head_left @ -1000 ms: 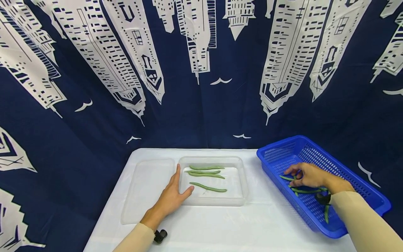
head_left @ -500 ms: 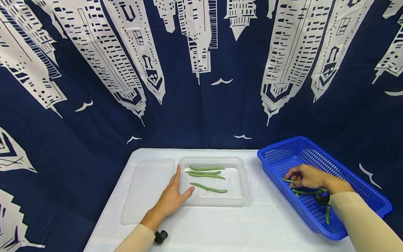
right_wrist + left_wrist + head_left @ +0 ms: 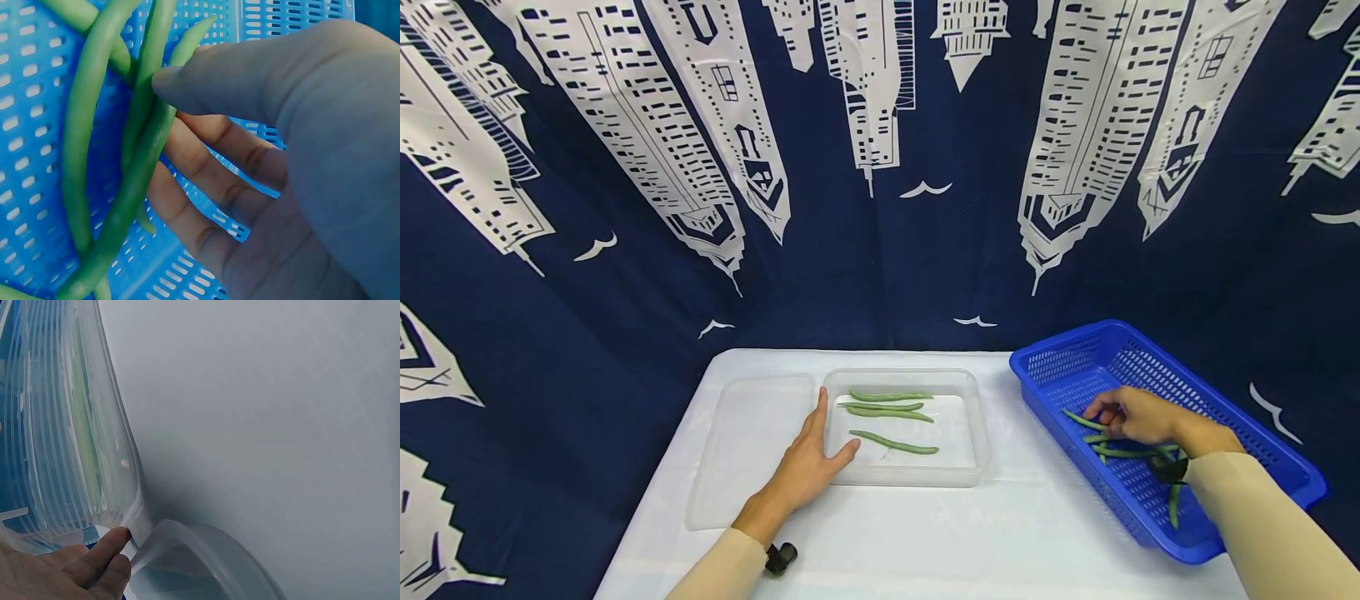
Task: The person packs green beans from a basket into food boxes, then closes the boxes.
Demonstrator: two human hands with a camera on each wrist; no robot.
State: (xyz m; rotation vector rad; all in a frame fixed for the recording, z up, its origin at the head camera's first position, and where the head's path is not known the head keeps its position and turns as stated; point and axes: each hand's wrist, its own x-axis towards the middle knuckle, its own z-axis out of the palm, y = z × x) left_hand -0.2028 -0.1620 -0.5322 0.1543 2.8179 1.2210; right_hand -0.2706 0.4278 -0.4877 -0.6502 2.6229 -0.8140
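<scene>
My left hand lies with straight, spread fingers along the left side of a clear plastic container. In the left wrist view, its fingertips are at the container's edge. Several green beans lie crosswise in the container. My right hand reaches down into a blue perforated basket. In the right wrist view, thumb and fingers pinch a green bean from both sides, other beans crossing close beside it. The palm and wrist cover part of the basket's beans in the head view.
A flat translucent lid lies left of the container. All of it stands on a white-covered table. Behind hangs a dark blue cloth with white buildings and birds. Another green bean lies near the basket's front end.
The right hand's fingers have shifted slightly to the right in the basket, and more of the beans beside the fingertips shows. The left hand stays at the container.
</scene>
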